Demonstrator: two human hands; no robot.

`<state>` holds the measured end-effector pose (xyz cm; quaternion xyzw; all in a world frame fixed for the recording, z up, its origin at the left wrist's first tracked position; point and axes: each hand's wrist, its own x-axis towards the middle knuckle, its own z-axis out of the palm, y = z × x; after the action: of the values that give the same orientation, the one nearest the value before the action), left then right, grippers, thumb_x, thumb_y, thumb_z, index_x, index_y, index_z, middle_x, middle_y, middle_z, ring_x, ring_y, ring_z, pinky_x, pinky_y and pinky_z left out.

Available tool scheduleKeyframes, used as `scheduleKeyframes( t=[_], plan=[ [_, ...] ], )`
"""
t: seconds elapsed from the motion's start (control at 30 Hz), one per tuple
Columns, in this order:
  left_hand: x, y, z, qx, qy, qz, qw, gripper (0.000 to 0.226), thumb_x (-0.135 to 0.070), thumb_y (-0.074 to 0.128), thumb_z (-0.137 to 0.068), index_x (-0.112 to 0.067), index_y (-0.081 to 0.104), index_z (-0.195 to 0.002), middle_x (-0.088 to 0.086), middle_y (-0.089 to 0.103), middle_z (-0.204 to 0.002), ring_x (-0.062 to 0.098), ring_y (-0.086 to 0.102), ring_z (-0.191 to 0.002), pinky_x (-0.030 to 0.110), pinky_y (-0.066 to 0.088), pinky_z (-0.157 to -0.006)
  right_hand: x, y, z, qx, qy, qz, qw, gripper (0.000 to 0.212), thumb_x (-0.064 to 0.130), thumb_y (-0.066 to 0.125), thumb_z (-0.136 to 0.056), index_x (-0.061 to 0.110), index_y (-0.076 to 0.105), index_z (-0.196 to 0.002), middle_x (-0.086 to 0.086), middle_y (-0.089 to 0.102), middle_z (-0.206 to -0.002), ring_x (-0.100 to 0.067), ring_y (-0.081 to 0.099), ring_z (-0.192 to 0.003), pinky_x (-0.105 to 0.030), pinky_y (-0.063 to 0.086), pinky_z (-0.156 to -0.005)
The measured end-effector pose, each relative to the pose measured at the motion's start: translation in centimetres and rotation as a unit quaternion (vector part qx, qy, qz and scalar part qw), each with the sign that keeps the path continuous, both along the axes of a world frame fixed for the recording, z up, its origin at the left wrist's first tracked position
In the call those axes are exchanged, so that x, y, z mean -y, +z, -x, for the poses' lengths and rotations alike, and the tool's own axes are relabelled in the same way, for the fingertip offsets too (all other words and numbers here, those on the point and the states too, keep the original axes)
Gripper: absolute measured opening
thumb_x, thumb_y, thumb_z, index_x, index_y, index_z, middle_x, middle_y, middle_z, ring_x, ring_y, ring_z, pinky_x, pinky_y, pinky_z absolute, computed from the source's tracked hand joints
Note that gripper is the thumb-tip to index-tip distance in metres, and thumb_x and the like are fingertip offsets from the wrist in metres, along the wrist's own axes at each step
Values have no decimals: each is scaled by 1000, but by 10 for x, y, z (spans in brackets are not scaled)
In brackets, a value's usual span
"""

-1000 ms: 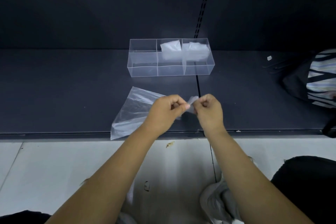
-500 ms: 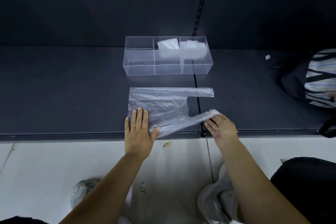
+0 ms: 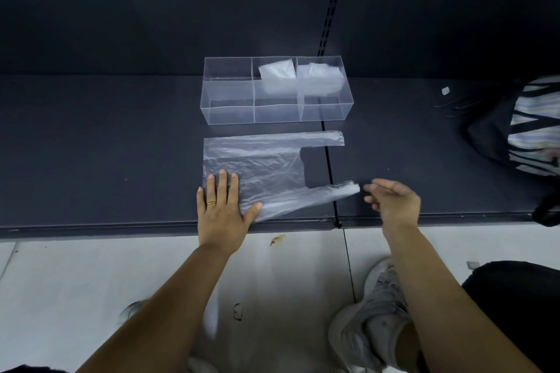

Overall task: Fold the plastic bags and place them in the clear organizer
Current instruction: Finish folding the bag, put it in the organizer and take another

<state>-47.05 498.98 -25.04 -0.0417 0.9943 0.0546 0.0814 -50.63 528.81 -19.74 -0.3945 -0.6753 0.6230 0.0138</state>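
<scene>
A clear plastic bag (image 3: 260,163) lies spread flat on the dark shelf (image 3: 91,145), its two handles pointing right. My left hand (image 3: 222,209) presses flat on the bag's near left corner, fingers straight. Just right of the near handle's tip hovers my right hand (image 3: 391,200), fingers loosely extended and holding nothing. Behind the bag stands the clear organizer (image 3: 230,113) with three compartments. A folded bag (image 3: 277,71) sits in the middle one and another folded bag (image 3: 322,73) in the right one; the left one holds nothing.
A dark bag with striped cloth (image 3: 527,127) lies at the shelf's right end. A small white scrap (image 3: 445,91) sits near it. Below the shelf edge is a pale floor with my grey shoe (image 3: 372,321).
The bunched bag pinched between both hands was spread flat on the shelf. My left hand now presses its corner; my right hand has let go of the near handle.
</scene>
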Motion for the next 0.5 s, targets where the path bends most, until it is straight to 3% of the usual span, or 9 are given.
scheduleKeyframes(
  t=[0.1,0.23,0.3,0.37,0.43,0.5],
  plan=[
    [6,0,5,1,1,7,1000,90,-76,-20,-72,-23,-22,-145,3,-16,-160,26,-19,-146,44,-14,-116,-9,-1,2,9,12,-31,999,13,7,60,-91,2,67,-101,-5,71,-73,-3,56,-44,-15,44,-42],
    [8,0,7,-3,-2,7,1000,92,-77,-18,-73,-23,-18,-147,4,-13,-160,26,-16,-146,46,-11,-117,5,4,6,89,191,-45,977,33,46,57,-91,17,70,-82,-1,71,-73,-11,52,-56,-24,41,-53],
    [9,0,6,-3,-4,10,1000,91,-77,-19,-73,-23,-19,-146,4,-13,-161,27,-16,-146,46,-11,-117,12,6,7,93,260,-96,956,30,42,66,-86,15,70,-73,4,66,-64,-10,50,-58,-24,40,-58],
    [9,0,6,-5,-4,10,1000,90,-77,-20,-73,-24,-20,-146,4,-13,-160,27,-16,-146,46,-12,-117,17,6,10,72,275,-104,953,16,25,73,-83,15,71,-71,11,61,-59,-5,51,-59,-19,39,-59],
    [8,1,5,-4,-4,17,1000,89,-76,-21,-73,-24,-21,-145,3,-13,-160,26,-16,-146,45,-11,-117,23,7,14,44,213,-33,975,2,15,72,-84,15,73,-83,10,63,-68,-2,54,-66,-16,41,-61],
    [8,2,5,-6,-1,18,1000,89,-76,-21,-73,-24,-20,-146,3,-13,-161,26,-16,-146,46,-11,-117,28,7,18,30,112,86,990,6,11,69,-85,15,72,-88,5,66,-77,-5,59,-72,-17,46,-64]
  ],
)
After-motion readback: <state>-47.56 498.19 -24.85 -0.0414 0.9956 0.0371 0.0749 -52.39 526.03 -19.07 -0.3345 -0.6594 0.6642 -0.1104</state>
